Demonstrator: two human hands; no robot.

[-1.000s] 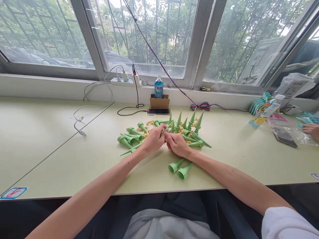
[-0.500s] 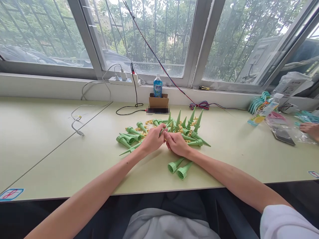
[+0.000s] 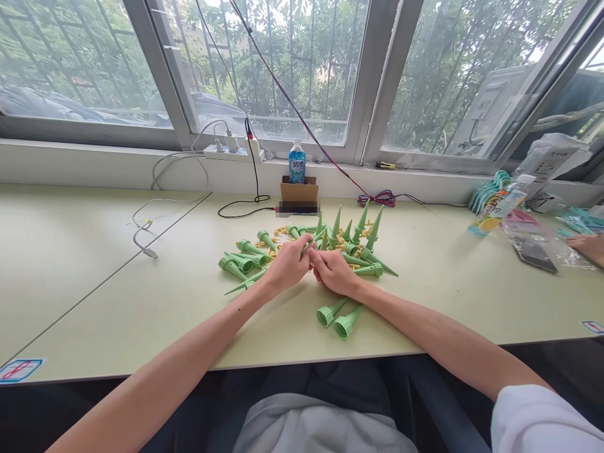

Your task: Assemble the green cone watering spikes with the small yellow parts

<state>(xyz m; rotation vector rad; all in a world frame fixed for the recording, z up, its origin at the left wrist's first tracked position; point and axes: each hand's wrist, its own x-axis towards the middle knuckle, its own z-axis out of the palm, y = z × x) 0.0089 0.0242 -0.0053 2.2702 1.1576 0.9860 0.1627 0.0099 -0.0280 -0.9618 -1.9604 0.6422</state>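
Observation:
Close together over the pile, my left hand (image 3: 290, 263) and my right hand (image 3: 333, 272) meet at the fingertips. Out of my closed left hand pokes the slanted tip of a green watering spike (image 3: 317, 238); its other end is hidden. My right hand's fingers are pinched against it, and whatever they hold is covered. Around both hands lie several green spikes (image 3: 231, 266) and small yellow plastic pieces (image 3: 281, 230). Behind my right hand, several spikes (image 3: 361, 224) stand point up. Two spikes lie in front of my right forearm, the nearer one (image 3: 344, 326) showing its threaded open end.
A blue bottle (image 3: 297, 165) stands in a small cardboard box (image 3: 311, 190) by the window. Coiled red-and-blue wire (image 3: 383, 199) and a white cable (image 3: 141, 239) lie on the table. At right are a drink bottle (image 3: 500, 207), a phone (image 3: 535, 257) and another person's hand (image 3: 589, 246).
The whole view has shifted very slightly. Both hands keep the same grip and place over the pile, and the spikes lie as before.

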